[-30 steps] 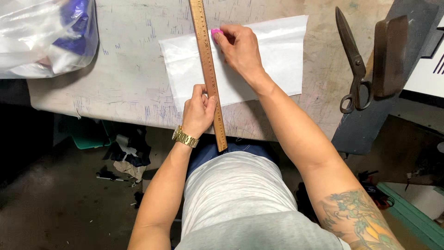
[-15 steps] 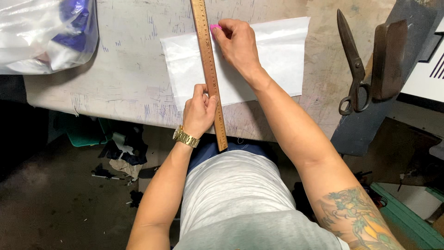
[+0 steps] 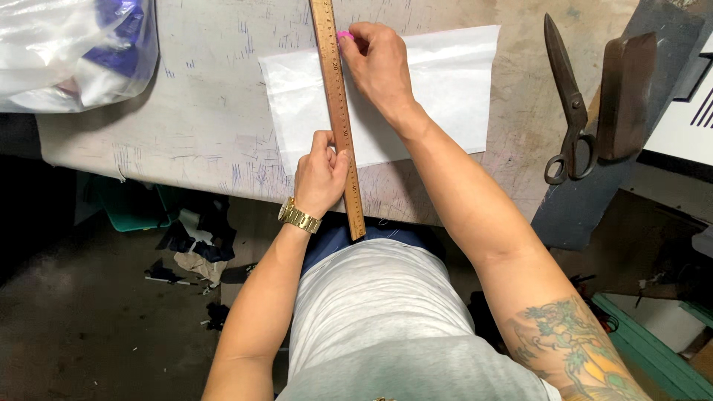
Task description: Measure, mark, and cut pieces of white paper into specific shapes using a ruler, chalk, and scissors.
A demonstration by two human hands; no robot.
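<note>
hands (image 3: 349, 111) pressing wooden ruler (image 3: 338, 119), white sheet (image 3: 445, 96)

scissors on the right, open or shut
Shut: the scissors lie flat on the worktable, blades together in one dark point, handles side by side.
</note>
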